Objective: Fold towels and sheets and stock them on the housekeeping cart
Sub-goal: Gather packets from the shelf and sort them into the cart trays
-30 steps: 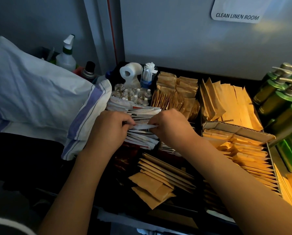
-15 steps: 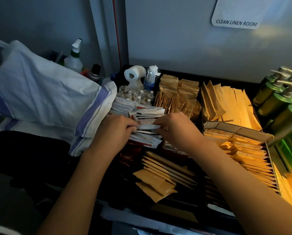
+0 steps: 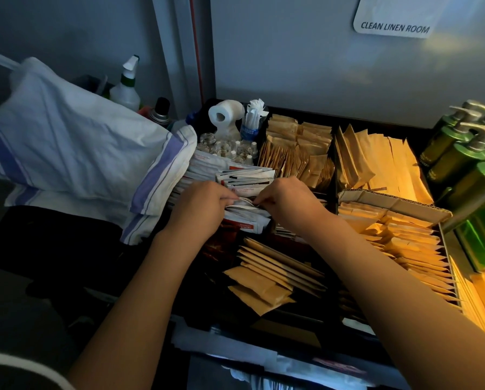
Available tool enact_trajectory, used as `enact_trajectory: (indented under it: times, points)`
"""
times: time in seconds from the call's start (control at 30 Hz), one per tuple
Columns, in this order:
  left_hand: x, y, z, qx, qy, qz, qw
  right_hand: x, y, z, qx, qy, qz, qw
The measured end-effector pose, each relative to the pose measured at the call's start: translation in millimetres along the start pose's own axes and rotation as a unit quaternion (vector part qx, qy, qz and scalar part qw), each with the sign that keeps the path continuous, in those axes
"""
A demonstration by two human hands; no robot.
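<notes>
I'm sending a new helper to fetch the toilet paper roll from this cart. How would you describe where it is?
Find the door sign reading CLEAN LINEN ROOM, then look down and left to the cart tray's back edge. The toilet paper roll sits at the back left corner, beside a cup of white sticks: the only white roll there.

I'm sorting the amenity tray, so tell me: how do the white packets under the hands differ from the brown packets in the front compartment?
The white packets are white with red print; the brown packets are plain tan. The left hand and the right hand are both pinching a white packet, while nothing touches the brown packets. The white packets sit farther back beside the striped towels; the brown packets lie nearest the camera. Both are flat sachets stacked overlapping in the tray.
</notes>
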State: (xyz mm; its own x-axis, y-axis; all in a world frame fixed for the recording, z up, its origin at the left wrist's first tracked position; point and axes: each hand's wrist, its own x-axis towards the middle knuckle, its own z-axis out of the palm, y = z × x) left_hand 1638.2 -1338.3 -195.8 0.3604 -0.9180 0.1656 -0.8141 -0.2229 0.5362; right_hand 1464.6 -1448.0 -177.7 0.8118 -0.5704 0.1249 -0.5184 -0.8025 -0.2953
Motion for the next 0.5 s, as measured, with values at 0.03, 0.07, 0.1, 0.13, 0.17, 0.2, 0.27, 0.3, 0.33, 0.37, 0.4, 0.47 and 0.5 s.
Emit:
enact_trajectory:
  times: [0.03,0.07,0.1,0.13,0.17,0.2,0.27,0.3,0.33,0.37,0.4,0.47,0.5]
  points:
    - [1,0,-1,-0.001,-0.001,-0.007,1.0,0,1,0,0.003,-0.004,0.002,1.0]
    - [0,1,-2,-0.002,-0.001,-0.009,1.0,-1,1,0,0.008,-0.005,0.001,1.0]
    - [-1,1,-3,-0.005,-0.001,-0.005,1.0,-4,2,-1,0.017,0.0,-0.002,1.0]
    - [-4,1,-4,-0.01,0.0,0.004,1.0,-8,3,-2,0.027,0.009,-0.005,1.0]
    - [-8,1,-5,-0.014,0.003,0.019,1.0,-13,4,-4,0.034,0.018,-0.008,0.999]
    - [-12,1,-6,-0.016,0.01,0.035,0.999,-19,4,-5,0.036,0.027,-0.013,0.999]
    - [-21,1,-8,-0.02,0.042,0.065,0.997,-31,7,-7,0.031,0.047,-0.025,0.998]
    - [-25,1,-10,-0.027,0.065,0.075,0.995,-37,9,-10,0.031,0.058,-0.026,0.998]
    - [-29,2,-11,-0.032,0.086,0.086,0.992,-43,11,-13,0.033,0.066,-0.022,0.997]
    - [-33,3,-13,-0.036,0.101,0.099,0.989,-48,14,-17,0.035,0.07,-0.015,0.997]
    - [-37,5,-14,-0.04,0.11,0.112,0.987,-54,16,-20,0.035,0.07,-0.008,0.997]
    - [-46,11,-13,-0.054,0.114,0.131,0.983,-66,20,-26,0.033,0.059,0.001,0.998]
    - [-50,15,-12,-0.065,0.111,0.136,0.982,-72,22,-27,0.033,0.052,0.004,0.998]
